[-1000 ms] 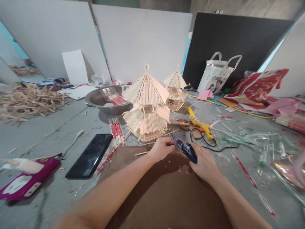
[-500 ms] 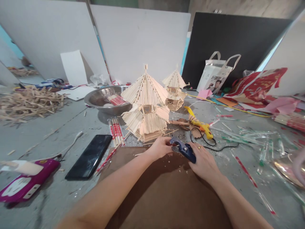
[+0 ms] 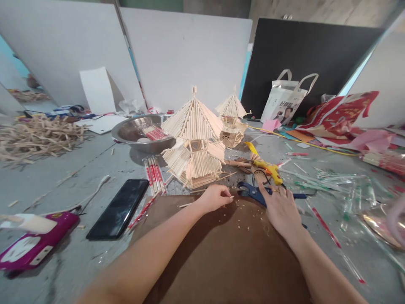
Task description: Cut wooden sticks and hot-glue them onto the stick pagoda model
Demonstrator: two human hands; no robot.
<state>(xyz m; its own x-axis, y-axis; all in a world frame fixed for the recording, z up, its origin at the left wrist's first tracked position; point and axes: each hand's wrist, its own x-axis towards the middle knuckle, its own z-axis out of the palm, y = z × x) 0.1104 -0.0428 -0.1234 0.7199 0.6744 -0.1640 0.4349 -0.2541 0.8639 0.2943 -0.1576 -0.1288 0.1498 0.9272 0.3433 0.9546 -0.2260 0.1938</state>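
My left hand (image 3: 216, 197) pinches a small pale stick piece (image 3: 232, 197) over the back part of a brown board (image 3: 228, 257). On the right, my right hand (image 3: 281, 207) lies with spread fingers over dark blue cutters (image 3: 255, 193), whose jaws point left. Whether it still grips them is hidden, though the fingers look apart and flat. Just behind my left hand stands a stick-built tower (image 3: 194, 143) with two roof tiers. A smaller stick tower (image 3: 232, 118) is farther back. Tiny pale bits lie on the board between my hands.
A yellow glue gun (image 3: 268, 167) with a black cord lies beyond my right hand. To the left are a black phone (image 3: 118, 209), a purple power strip (image 3: 41, 240), a metal bowl (image 3: 142, 145) and a pile of sticks (image 3: 41, 135). Clear plastic wrappers (image 3: 332, 181) are scattered right.
The cutters have moved right, away from my left hand, and their handles now lie spread. My right hand has moved right and its fingers have opened out. The small stick piece now shows at my left fingertips.
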